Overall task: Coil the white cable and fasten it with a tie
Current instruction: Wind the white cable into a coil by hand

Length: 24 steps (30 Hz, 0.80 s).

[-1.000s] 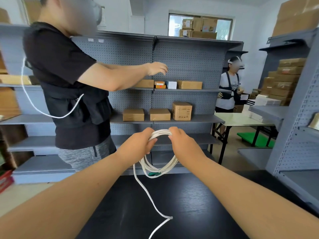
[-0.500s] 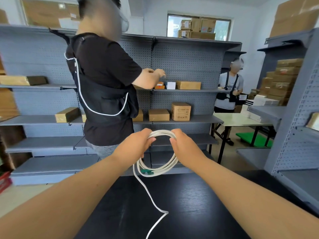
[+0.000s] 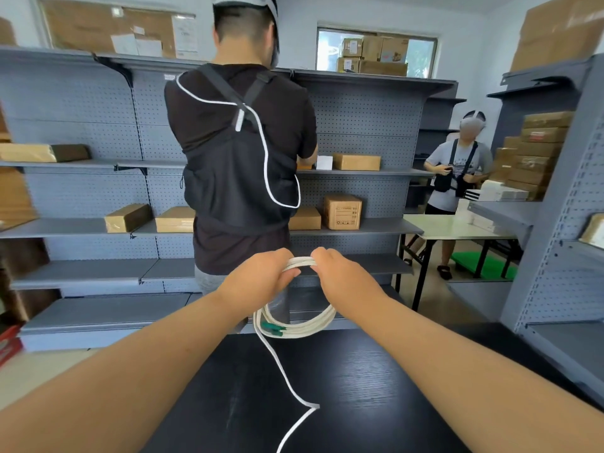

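The white cable (image 3: 304,326) hangs as a coil of several loops above the far edge of the black table (image 3: 359,387). My left hand (image 3: 261,277) grips the top of the coil from the left. My right hand (image 3: 340,279) grips the same top stretch from the right, the two hands almost touching. A green connector (image 3: 273,328) shows at the coil's lower left. A loose tail (image 3: 291,393) drops from the coil onto the table and kinks toward the near edge. No tie is visible.
A person in a black shirt (image 3: 242,158) stands just beyond the table, back turned, facing grey shelves (image 3: 98,223) with cardboard boxes. Another person (image 3: 457,178) stands far right by a white table (image 3: 457,228). A grey shelf unit (image 3: 572,223) flanks the right side.
The loose tail has shortened a little and the coil sits slightly more gathered. My hands have closed in on the coil's top. The person in black moved right, now directly beyond my hands.
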Motion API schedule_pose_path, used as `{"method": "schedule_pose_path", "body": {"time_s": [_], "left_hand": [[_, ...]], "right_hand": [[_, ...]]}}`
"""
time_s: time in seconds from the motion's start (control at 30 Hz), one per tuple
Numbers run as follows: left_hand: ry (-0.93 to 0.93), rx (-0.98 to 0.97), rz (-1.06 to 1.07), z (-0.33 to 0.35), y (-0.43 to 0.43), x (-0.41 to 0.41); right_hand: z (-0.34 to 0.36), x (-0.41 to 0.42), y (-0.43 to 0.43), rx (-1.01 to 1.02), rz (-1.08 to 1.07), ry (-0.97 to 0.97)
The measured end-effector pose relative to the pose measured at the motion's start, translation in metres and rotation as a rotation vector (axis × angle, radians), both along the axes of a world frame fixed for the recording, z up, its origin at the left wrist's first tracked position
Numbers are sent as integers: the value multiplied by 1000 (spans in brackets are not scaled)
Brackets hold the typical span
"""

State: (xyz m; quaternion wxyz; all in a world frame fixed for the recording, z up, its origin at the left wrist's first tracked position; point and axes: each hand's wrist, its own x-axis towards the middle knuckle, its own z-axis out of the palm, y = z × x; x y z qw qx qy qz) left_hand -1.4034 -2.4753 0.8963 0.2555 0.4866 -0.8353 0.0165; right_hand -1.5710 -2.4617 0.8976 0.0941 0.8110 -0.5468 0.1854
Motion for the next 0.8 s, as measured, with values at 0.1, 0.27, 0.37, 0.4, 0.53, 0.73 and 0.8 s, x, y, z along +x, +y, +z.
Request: {"method": "schedule_pose_path", "body": {"time_s": [0.1,0.27,0.37,0.4,0.53,0.73,0.8], "left_hand": [[82,84,-26,-5,-1,2],[173,194,-11,-10,-2,7],[166,218,-10,-8,-2,8],[143,211,-3,-8,-3,8],[41,170,19,-2,-5,8],[-113,122,11,4,-1,6],[-150,107,16,5,-1,5]], "right_hand": [[-1,1,-1,28,-7,-27],[-1,-6,-5,41,-65,-218],[-5,-9,-8,32,-103,-291],[-6,-9,-8,35,-108,-297],[-12,-9,-9,68,-99,-319],[-8,-8,-3,152,-8,-249],[-9,-6,-4,165,10,-169]]}}
